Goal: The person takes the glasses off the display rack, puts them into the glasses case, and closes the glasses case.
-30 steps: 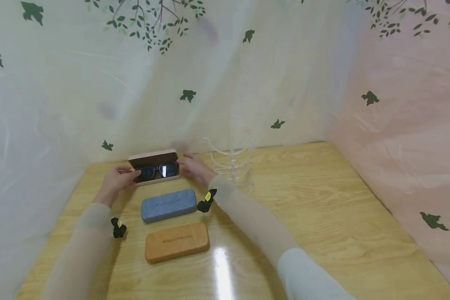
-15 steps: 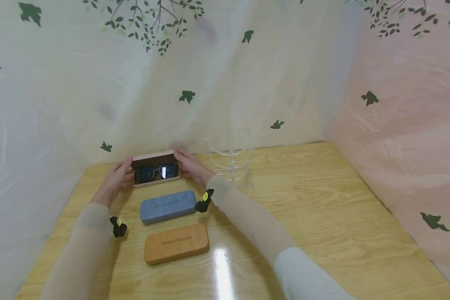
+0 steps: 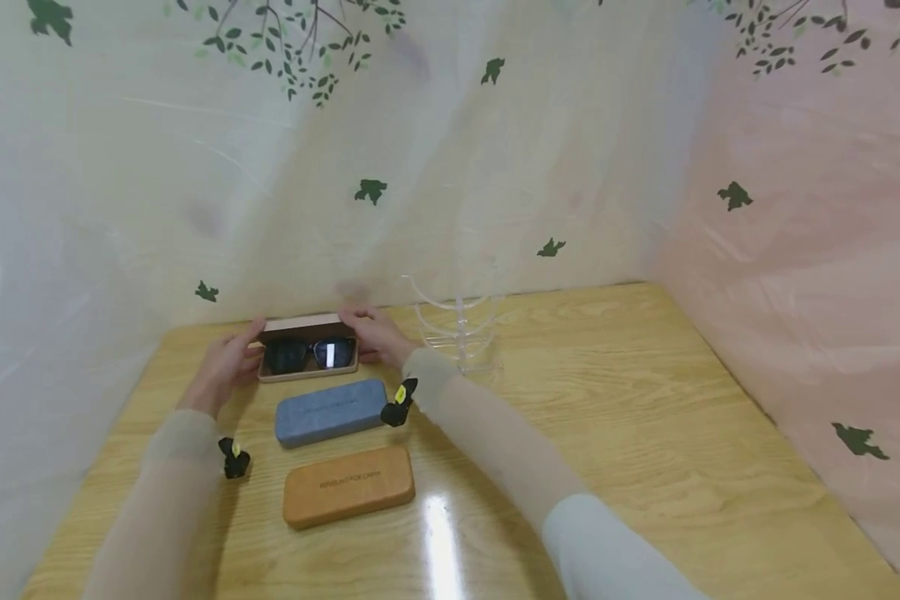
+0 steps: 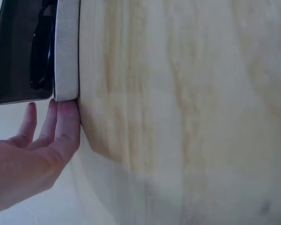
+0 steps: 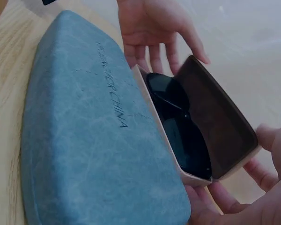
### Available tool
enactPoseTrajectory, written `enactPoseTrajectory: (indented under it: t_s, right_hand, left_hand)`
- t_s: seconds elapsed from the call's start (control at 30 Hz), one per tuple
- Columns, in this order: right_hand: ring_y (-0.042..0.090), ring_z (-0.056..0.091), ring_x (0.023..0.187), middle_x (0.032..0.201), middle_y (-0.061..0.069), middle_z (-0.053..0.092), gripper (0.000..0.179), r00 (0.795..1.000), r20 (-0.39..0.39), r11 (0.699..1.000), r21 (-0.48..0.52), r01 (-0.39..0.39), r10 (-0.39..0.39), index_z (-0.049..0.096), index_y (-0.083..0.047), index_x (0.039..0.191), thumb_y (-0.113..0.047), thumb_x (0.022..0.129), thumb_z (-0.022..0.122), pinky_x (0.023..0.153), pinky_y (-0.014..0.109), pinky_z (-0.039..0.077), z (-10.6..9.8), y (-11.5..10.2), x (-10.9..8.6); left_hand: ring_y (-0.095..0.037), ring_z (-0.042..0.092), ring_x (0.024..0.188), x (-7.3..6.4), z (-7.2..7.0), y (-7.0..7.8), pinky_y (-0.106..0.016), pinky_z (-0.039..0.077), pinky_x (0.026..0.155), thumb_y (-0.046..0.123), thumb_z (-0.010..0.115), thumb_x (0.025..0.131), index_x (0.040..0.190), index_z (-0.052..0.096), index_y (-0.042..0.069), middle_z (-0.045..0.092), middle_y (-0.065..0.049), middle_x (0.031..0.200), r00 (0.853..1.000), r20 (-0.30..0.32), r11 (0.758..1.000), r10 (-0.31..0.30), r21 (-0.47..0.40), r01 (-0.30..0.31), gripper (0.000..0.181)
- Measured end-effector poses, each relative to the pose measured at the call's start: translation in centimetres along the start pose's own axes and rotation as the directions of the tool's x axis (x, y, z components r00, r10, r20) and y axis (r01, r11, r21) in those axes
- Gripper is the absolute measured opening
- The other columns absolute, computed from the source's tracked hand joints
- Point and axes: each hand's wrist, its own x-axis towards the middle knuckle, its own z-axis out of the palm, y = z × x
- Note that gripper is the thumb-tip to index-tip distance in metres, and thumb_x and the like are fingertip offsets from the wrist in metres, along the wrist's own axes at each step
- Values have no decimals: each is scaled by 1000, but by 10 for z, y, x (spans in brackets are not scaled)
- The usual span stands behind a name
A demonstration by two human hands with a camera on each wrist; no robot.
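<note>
Dark sunglasses lie in a pale glasses case at the back left of the table. Its brown-lined lid stands partly raised. My left hand holds the case's left end, the thumb at the lid's corner. In the left wrist view, the fingers touch the end wall of the base. At the opposite end, my right hand holds the case, its thumb on the lid's corner and fingers against the base.
A closed blue glasses case lies just in front of the pale one. Nearer still is a closed orange case. A clear display rack stands right of my right hand. Patterned sheeting hangs behind the table.
My left hand has left the sunglasses and moved to the lid's left corner. My right hand has shifted onto the right corner. The lid has tipped forward and lower.
</note>
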Motion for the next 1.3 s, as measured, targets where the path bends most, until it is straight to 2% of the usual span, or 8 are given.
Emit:
enactPoseTrajectory:
  t_s: [0.07, 0.23, 0.43, 0.67, 0.77, 0.87, 1.03, 1.3]
  right_hand:
    - [35, 63, 98, 109, 4, 62, 40, 1000, 2, 1000, 10, 1, -1, 61, -21, 116, -46, 86, 68, 77, 47, 53, -1, 0, -1]
    - [35, 62, 102, 111, 7, 64, 44, 1000, 15, 999, 37, 12, -13, 61, -15, 118, -42, 85, 70, 82, 46, 52, -3, 0, -3]
    - [35, 62, 103, 110, 14, 66, 31, 999, 46, 996, 88, 14, -19, 61, -12, 109, -30, 86, 72, 87, 46, 51, -2, 0, -3]
    - [31, 63, 100, 110, 15, 66, 36, 996, 92, 995, 96, 13, -22, 59, -8, 115, -25, 86, 72, 88, 41, 51, -2, 5, 0]
    - [23, 64, 91, 104, 11, 65, 44, 996, 80, 998, 63, 21, -26, 56, -3, 123, -18, 84, 72, 86, 38, 53, -2, 9, -1]
    - [16, 61, 83, 103, 7, 61, 51, 998, 31, 999, -7, 46, -46, 53, -2, 128, -8, 81, 71, 79, 31, 54, -2, 12, -4]
    - [13, 58, 78, 107, 7, 58, 48, 995, -32, 989, -117, 85, -89, 56, -3, 125, -3, 78, 69, 69, 24, 51, 0, 12, -11]
    - [14, 58, 86, 105, 5, 60, 40, 993, -79, 979, -188, 77, -93, 62, -8, 116, -1, 78, 69, 71, 25, 50, 0, 15, -15]
  left_hand:
    - [-37, 30, 135, 0, 1, -1, -45, 31, 108, 67, 50, 84, 150, 3, -1, 21, -27, 150, 1000, 22, 1000, -3, -13, 3, 106]
    - [-37, 26, 136, 1, -1, -3, -43, 28, 109, 64, 51, 87, 150, 3, 0, 17, -28, 151, 998, 66, 999, 21, -34, -19, 103]
    - [-32, 32, 135, 1, -4, -6, -36, 33, 107, 57, 56, 88, 150, 17, 2, 23, -26, 150, 998, 58, 997, 29, -76, -25, 92]
    - [-31, 27, 137, -4, -7, -8, -40, 26, 111, 49, 47, 97, 145, 27, 5, 22, -24, 150, 993, 101, 997, 69, -39, -65, 69]
    - [-24, 38, 130, -7, -7, -12, -37, 30, 109, 43, 45, 99, 142, 31, 4, 30, -21, 145, 991, 106, 997, 82, 6, -83, 60]
    - [-12, 44, 121, -8, -6, -16, -32, 35, 106, 35, 50, 99, 145, 28, 2, 32, -15, 143, 993, 95, 997, 68, 41, -72, 61]
    - [-16, 36, 129, -7, -5, -21, -33, 31, 109, 25, 55, 97, 149, 22, 2, 21, -16, 152, 995, 81, 998, 57, 27, -59, 66]
    - [-14, 37, 126, -13, -2, -22, -31, 33, 108, 20, 61, 94, 149, 23, 5, 20, -17, 152, 996, 74, 997, 42, 63, -47, 68]
